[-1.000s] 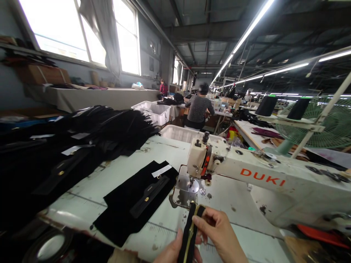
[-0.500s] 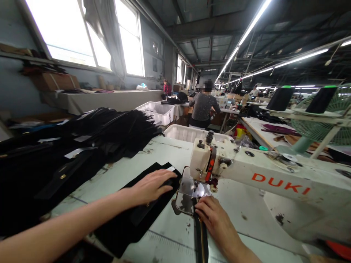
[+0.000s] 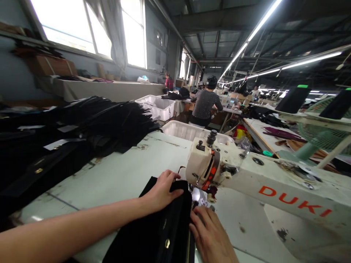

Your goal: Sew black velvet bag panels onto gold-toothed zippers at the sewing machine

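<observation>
Black fabric (image 3: 153,230) with a small gold metal piece (image 3: 167,243) lies on the pale sewing table, its upper right edge beside the sewing machine head (image 3: 203,164). My left hand (image 3: 161,191) rests on the fabric's top end, fingers spread, thumb pointing toward the needle area. Just below the metal needle plate (image 3: 196,195), my right hand (image 3: 208,232) has its fingers curled over a dark zipper strip (image 3: 191,244) at the fabric's right edge. The needle itself is too small to make out.
A large heap of black pieces (image 3: 109,124) covers the table's left side. White plastic bins (image 3: 192,130) stand behind the table. The machine arm (image 3: 290,197) extends right, near thread cones (image 3: 293,99) and a green fan (image 3: 315,135). A person (image 3: 205,104) sits farther back.
The black fabric has shifted right with my left hand, against the zipper strip and plate edge. My right hand is slightly lower. The camera view has moved a little.
</observation>
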Tool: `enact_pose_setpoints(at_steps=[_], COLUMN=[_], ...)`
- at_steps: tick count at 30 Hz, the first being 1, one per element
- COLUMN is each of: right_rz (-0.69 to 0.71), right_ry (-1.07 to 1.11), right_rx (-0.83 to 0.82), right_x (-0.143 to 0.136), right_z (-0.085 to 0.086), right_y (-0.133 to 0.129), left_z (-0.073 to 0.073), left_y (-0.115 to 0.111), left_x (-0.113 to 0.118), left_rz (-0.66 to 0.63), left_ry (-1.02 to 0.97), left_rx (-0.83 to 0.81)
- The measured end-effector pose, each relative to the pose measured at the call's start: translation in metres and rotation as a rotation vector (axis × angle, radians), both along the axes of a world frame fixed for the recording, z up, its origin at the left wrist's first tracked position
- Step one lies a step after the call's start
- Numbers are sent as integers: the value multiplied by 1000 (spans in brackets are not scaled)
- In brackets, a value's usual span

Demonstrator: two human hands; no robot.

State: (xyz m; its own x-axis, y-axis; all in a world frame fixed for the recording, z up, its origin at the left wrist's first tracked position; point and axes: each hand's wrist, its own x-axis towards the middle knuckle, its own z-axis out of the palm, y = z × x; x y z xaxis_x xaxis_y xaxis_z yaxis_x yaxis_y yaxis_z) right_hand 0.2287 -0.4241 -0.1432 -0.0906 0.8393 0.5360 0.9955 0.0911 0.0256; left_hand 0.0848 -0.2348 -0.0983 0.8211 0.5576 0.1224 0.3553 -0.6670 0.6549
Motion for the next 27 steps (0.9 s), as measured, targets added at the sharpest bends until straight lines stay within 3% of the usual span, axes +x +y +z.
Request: enact_pose_setpoints(at_steps=[3, 6, 8, 12, 15, 20, 27], right_rz=[2, 0, -14, -58, -85, -63, -38], right_ry=[-53, -84, -112, -158, -168, -201, -205], right_rx=[68, 98, 121, 214, 178, 115, 100], right_x=[1, 3, 1, -5, -7, -2, 4], right_z=[-5, -10, -15, -23, -22, -18, -26], right_y=[3, 5, 5, 4, 3, 1, 0], left_z=[2, 4, 6, 11, 14, 15, 7], left_y=[-22, -41, -51, -60, -60, -57, -51], left_x=[-15, -36, -45, -44, -42, -44, -38], left_rz=[-50, -273, -351, -368, -373, -399, -413], left_ry=[-19, 57, 96, 119, 142, 153, 158], left_rx=[53, 129, 204, 297, 309, 279, 206])
